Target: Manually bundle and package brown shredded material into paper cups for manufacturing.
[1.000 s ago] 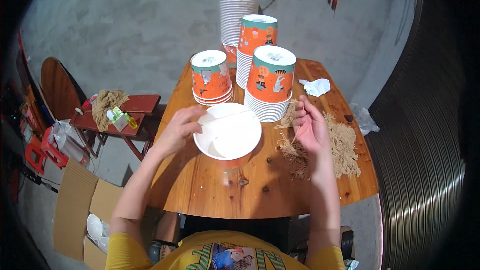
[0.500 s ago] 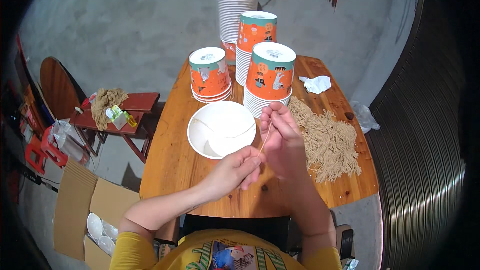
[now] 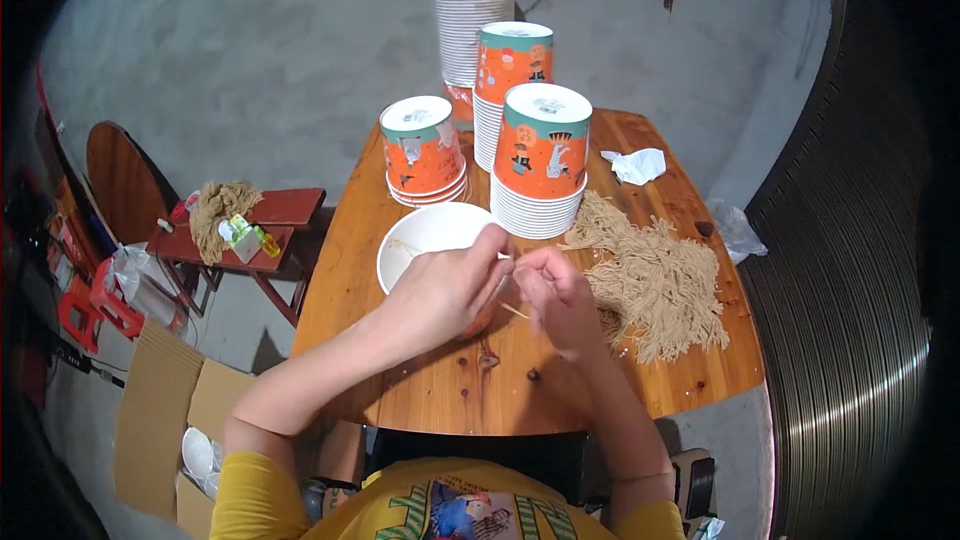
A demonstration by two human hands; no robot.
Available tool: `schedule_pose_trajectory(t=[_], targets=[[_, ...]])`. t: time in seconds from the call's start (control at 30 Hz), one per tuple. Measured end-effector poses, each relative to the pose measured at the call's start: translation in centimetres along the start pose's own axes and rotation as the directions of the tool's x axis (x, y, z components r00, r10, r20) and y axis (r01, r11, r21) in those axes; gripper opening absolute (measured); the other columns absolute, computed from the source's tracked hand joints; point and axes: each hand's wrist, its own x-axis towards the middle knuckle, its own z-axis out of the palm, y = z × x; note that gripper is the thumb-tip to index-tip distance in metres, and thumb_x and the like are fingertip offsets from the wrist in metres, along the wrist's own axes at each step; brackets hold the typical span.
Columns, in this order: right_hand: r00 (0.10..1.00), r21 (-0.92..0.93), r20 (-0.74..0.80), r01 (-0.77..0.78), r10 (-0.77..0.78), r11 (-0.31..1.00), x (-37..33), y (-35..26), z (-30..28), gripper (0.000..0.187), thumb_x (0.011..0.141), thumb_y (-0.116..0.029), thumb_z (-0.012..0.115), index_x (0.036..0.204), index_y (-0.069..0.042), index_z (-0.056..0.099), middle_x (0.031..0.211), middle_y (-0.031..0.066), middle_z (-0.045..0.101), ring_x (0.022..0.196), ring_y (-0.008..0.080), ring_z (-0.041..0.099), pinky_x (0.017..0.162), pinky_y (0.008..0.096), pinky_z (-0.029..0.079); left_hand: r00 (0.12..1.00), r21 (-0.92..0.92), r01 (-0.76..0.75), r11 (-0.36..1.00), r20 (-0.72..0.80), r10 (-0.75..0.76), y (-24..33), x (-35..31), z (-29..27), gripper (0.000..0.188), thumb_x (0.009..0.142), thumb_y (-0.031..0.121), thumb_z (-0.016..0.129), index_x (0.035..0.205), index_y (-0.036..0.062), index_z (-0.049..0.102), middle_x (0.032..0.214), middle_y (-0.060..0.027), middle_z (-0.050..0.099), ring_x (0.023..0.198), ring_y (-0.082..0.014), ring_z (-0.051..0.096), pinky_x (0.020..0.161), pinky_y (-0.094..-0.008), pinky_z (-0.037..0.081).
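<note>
The right hand (image 3: 562, 302) pinches a tan cord (image 3: 515, 311); a short length shows between the 2 hands, at the right side of the upright white-lined paper bucket (image 3: 428, 230). The left hand (image 3: 445, 288) is curled before the bucket; its grip cannot be confirmed. A cord pile (image 3: 660, 290) lies right of the inverted bucket stack (image 3: 543, 155) on the wooden table (image 3: 425, 395).

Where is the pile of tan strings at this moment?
In the head view, the pile of tan strings lies on the right side of the wooden table, right of the right hand, near the front stack of paper buckets.
</note>
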Motion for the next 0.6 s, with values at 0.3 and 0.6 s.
schedule_pose_trajectory(t=[0.3,0.6], targets=[[0.868,0.016,-0.407,0.319,-0.286,0.948,1.9,-0.8,-1.9,0.005,0.097,-0.011,0.050,0.096,-0.007,0.051,0.062,-0.0051,0.040,0.051,0.0019,0.031,0.043,0.0192,0.025,0.949,0.020,0.267,0.964,0.170,-0.266,-1.5,-2.7,2.1,0.026,0.085,0.015,0.065,0.098,0.0016,0.046,0.083,-0.0193,0.061,0.081,-0.0394,0.062,0.069,-0.0445,0.049],[0.687,-0.204,-0.483,0.516,-0.544,0.832,1.5,0.3,-1.3,0.011,0.099,-0.017,0.045,0.096,-0.006,0.048,0.065,-0.0020,0.043,0.049,0.0049,0.032,0.044,0.0203,0.029,0.873,-0.178,0.481,0.858,0.186,-0.450,-2.6,-4.6,-2.4,0.022,0.082,0.007,0.057,0.100,0.0016,0.046,0.079,-0.0082,0.053,0.072,-0.0192,0.057,0.068,-0.0355,0.048]])
